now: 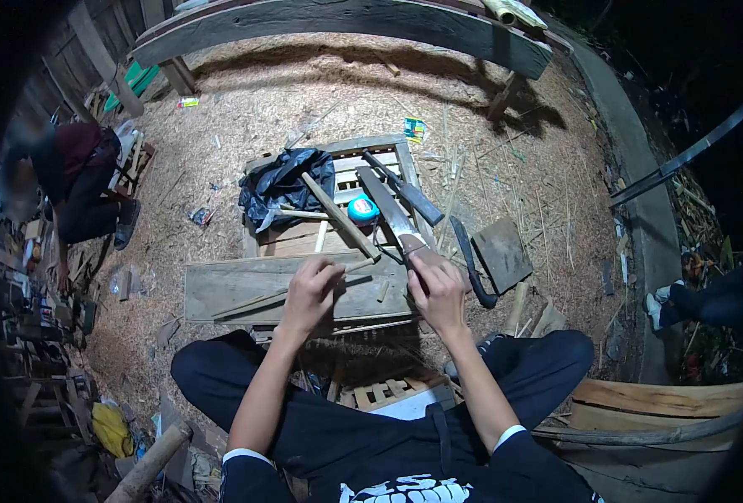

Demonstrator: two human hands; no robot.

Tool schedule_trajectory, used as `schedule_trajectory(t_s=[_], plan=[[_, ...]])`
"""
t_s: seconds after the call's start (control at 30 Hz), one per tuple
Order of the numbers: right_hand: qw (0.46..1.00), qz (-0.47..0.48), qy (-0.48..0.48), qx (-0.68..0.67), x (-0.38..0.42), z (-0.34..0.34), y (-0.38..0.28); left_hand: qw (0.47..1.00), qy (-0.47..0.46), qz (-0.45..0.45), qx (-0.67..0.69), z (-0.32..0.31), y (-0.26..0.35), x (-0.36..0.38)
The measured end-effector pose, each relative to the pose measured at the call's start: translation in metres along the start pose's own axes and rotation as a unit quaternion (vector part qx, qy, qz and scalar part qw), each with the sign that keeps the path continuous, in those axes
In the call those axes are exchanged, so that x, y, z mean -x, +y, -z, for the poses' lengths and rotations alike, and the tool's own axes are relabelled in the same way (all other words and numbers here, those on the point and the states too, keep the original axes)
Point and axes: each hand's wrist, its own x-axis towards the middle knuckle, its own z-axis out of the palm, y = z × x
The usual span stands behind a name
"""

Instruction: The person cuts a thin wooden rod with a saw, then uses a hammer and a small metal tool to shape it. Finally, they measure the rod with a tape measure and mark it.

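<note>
My left hand [311, 293] is closed around a thin bamboo stick [254, 303], which lies slanting across a flat wooden plank [212, 281]. My right hand [439, 289] grips the handle end of a machete [381, 199], its wide blade pointing away from me; the fingers hide most of the handle. A short piece of cut stick [382, 291] rests on the plank between my hands. Just beyond are a blue tape measure [362, 210] and a longer wooden stick [334, 210]. A second dark blade-like tool [409, 194] lies beside the machete.
A slatted wooden frame [346, 146] with a black plastic bag [283, 189] stands ahead. Right of it lie a curved dark tool [468, 256] and a square board [502, 254]. A long bench [346, 25] crosses the back. Another person [82, 184] crouches at left; a foot [661, 306] shows at right.
</note>
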Motion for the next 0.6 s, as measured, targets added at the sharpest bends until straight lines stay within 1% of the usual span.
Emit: schedule_trajectory(t_s=[0.03,0.07,0.13,0.2,0.27,0.3,0.37,0.43,0.6], plan=[[0.999,-0.021,-0.026,0.007,0.003,0.002,-0.004,1.0,-0.006,0.0,0.001,0.0,-0.001,0.0],[0.999,-0.021,-0.029,0.007,0.007,0.005,-0.009,1.0,-0.005,0.003,0.002,0.0,-0.004,0.0],[0.995,-0.045,-0.027,0.082,0.007,0.017,-0.031,1.0,-0.023,0.009,0.015,0.002,-0.011,-0.001],[0.995,-0.046,-0.025,0.086,0.011,0.017,-0.042,0.999,-0.026,0.013,0.022,0.009,-0.016,0.001],[0.991,0.001,-0.094,0.093,0.012,0.018,-0.051,0.999,-0.027,0.017,0.03,0.016,-0.02,0.001],[0.988,0.006,-0.121,0.095,0.013,0.016,-0.053,0.999,-0.025,0.014,0.02,0.023,-0.021,-0.001],[0.986,0.009,-0.125,0.108,0.012,0.011,-0.058,0.999,-0.033,0.01,0.007,0.038,-0.026,-0.004],[0.983,-0.003,-0.132,0.129,0.013,0.002,-0.06,1.0,-0.02,0.017,0.008,0.047,-0.032,-0.008],[0.987,-0.008,-0.126,0.102,-0.001,-0.01,-0.073,0.999,-0.001,0.042,0.014,0.046,-0.045,-0.007]])
